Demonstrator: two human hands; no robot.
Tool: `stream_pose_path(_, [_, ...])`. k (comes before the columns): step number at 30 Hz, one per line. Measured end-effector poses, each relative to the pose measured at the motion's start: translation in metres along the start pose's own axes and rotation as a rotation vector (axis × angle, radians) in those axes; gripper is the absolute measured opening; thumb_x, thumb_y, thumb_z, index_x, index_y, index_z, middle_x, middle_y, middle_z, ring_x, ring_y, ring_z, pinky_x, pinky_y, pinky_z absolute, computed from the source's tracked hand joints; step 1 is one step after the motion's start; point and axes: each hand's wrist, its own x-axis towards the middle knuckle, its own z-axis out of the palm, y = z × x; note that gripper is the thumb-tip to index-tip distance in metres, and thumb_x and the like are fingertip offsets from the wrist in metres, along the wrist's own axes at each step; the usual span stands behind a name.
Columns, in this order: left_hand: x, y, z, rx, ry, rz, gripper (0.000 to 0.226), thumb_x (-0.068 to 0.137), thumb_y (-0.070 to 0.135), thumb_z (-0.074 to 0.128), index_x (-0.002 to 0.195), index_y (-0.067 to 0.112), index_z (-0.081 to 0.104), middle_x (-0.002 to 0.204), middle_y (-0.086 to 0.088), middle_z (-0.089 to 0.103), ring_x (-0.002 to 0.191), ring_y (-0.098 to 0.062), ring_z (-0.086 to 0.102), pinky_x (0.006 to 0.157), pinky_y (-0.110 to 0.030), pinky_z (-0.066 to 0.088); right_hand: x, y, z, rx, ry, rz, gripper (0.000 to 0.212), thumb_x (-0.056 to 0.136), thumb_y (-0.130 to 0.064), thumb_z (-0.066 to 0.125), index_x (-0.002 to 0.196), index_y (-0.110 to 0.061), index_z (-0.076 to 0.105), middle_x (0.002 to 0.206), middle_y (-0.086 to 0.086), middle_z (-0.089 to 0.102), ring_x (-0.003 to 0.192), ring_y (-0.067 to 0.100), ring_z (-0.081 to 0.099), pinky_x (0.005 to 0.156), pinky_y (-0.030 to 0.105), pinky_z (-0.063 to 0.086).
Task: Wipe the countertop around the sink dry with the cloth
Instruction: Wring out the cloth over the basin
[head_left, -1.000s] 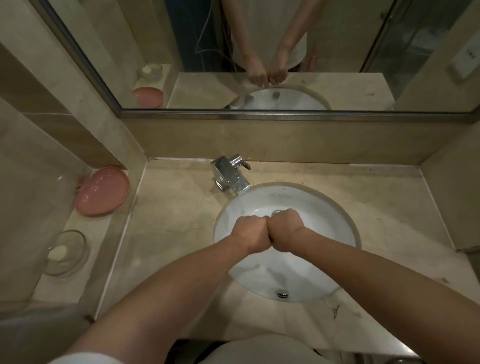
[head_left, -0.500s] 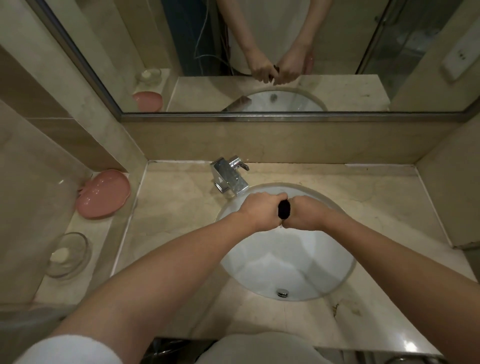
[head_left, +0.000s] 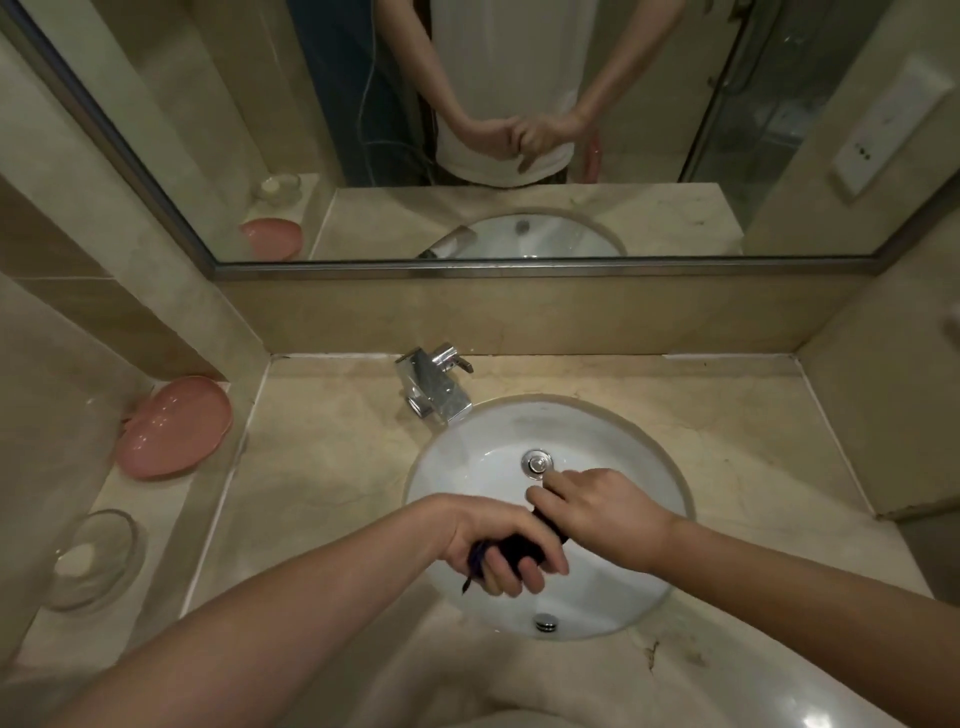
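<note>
Since the earlier frames, your two fists are no longer pressed together over the middle of the basin; you are drawing them apart and the dark cloth (head_left: 519, 545) is now showing between them. Your left hand (head_left: 488, 545) is curling its fingers around the bunched cloth, with a loose end hanging out below the palm. Your right hand (head_left: 597, 512) is pinching the cloth's other end, index finger reaching out toward the drain stopper (head_left: 537, 462). You are holding the cloth in the air above the sink (head_left: 644, 457), not touching the countertop (head_left: 322, 467), and its long axis is running roughly left to right, from one hand to the other, tilted a little upward toward the right. That is the relation your next move seems to depend on: the wrung roll is lying across the basin, so either hand could carry it out. Your left hand is holding most of it and is nearer the broad counter beside the faucet (head_left: 434, 387), while your right is nearer the strip on the far side of the basin.
</note>
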Motion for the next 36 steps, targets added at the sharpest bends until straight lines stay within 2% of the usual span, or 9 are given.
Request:
stream_pose_path(4, [0.023, -0.008, 0.005, 0.152, 0.366, 0.011, 0.027, 0.085, 0.019, 0.065, 0.064, 0.022, 0.048, 0.054, 0.005, 0.048, 0.038, -0.009, 0.028, 0.043, -0.021, 0.019, 0.006, 0.0, 0.009, -0.148, -0.451, 0.048, 0.033, 0.044, -0.02, 0.086, 0.063, -0.016, 0.058, 0.047, -0.003, 0.052, 0.034, 0.017, 0.048, 0.042, 0.022, 0.002])
stream_pose_path(8, [0.041, -0.006, -0.002, 0.422, 0.8, 0.09, 0.017, 0.071, 0.024, 0.07, 0.064, 0.016, 0.057, 0.059, 0.001, 0.055, 0.046, -0.016, 0.042, 0.052, -0.025, 0.032, 0.022, 0.0, 0.015, -0.038, -0.791, 0.201, 0.007, 0.084, -0.012, 0.055, 0.077, -0.015, 0.055, 0.075, 0.005, 0.063, 0.061, 0.027, 0.052, 0.049, 0.028, 0.02])
stream_pose_path(12, [0.04, -0.009, -0.007, 0.989, 1.026, 0.089, 0.018, 0.075, 0.031, 0.067, 0.085, 0.016, 0.066, 0.079, -0.003, 0.067, 0.067, -0.023, 0.056, 0.055, -0.027, 0.036, 0.021, -0.007, 0.026, 0.133, -0.792, 0.412, 0.017, 0.083, -0.016, 0.054, 0.068, -0.017, 0.045, 0.062, -0.001, 0.041, 0.064, 0.027, 0.048, 0.061, 0.03, 0.034])
stream_pose_path(15, [0.037, -0.01, -0.013, 1.316, 1.064, 0.155, 0.021, 0.082, 0.029, 0.061, 0.098, 0.016, 0.063, 0.093, -0.007, 0.069, 0.08, -0.03, 0.061, 0.063, -0.03, 0.035, 0.016, -0.013, 0.03, 0.285, -0.733, 0.58, 0.023, 0.083, -0.016, 0.054, 0.064, -0.017, 0.04, 0.062, 0.0, 0.042, 0.066, 0.027, 0.047, 0.053, 0.031, 0.03])
stream_pose_path(22, [0.037, -0.008, -0.015, 1.618, 1.116, 0.291, 0.027, 0.091, 0.027, 0.055, 0.11, 0.008, 0.056, 0.1, -0.012, 0.07, 0.087, -0.039, 0.064, 0.064, -0.034, 0.029, 0.004, -0.007, 0.031, 0.715, -0.619, 0.896, 0.03, 0.074, -0.002, 0.053, 0.054, -0.014, 0.033, 0.049, 0.0, 0.033, 0.051, 0.02, 0.029, 0.046, 0.029, 0.019])
stream_pose_path(27, [0.021, 0.006, -0.017, 1.375, 1.176, 0.479, 0.035, 0.083, 0.026, 0.062, 0.118, 0.023, 0.058, 0.104, 0.001, 0.065, 0.088, -0.029, 0.064, 0.063, -0.031, 0.033, 0.002, 0.008, 0.015, 0.462, -0.543, 0.776, 0.009, 0.083, -0.02, 0.062, 0.084, -0.024, 0.054, 0.073, -0.005, 0.06, 0.072, 0.021, 0.057, 0.054, 0.028, 0.034])
stream_pose_path(29, [0.008, 0.01, -0.021, 1.081, 1.162, 0.547, 0.047, 0.08, 0.03, 0.07, 0.124, 0.036, 0.057, 0.11, 0.008, 0.058, 0.095, -0.019, 0.061, 0.071, -0.03, 0.043, -0.002, 0.017, 0.009, 0.438, -0.444, 0.776, 0.026, 0.084, -0.028, 0.067, 0.099, -0.025, 0.046, 0.086, -0.01, 0.059, 0.079, 0.018, 0.058, 0.058, 0.026, 0.038])
stream_pose_path(33, [-0.017, -0.003, -0.023, 0.473, 0.953, 0.649, 0.06, 0.081, 0.027, 0.08, 0.133, 0.035, 0.052, 0.116, 0.001, 0.059, 0.096, -0.021, 0.067, 0.074, -0.026, 0.056, -0.009, 0.017, -0.005, 0.908, -0.209, 0.816, 0.032, 0.087, -0.039, 0.074, 0.111, -0.033, 0.054, 0.108, -0.017, 0.055, 0.099, 0.003, 0.057, 0.084, 0.02, 0.047])
stream_pose_path(36, [-0.03, -0.019, -0.021, 0.218, 0.823, 0.74, 0.038, 0.092, 0.032, 0.071, 0.124, 0.019, 0.054, 0.104, -0.012, 0.07, 0.08, -0.027, 0.071, 0.069, -0.035, 0.058, -0.007, 0.004, -0.01, 1.105, 0.014, 0.879, 0.013, 0.096, -0.027, 0.065, 0.109, -0.027, 0.062, 0.103, -0.016, 0.066, 0.102, 0.003, 0.062, 0.086, 0.023, 0.048])
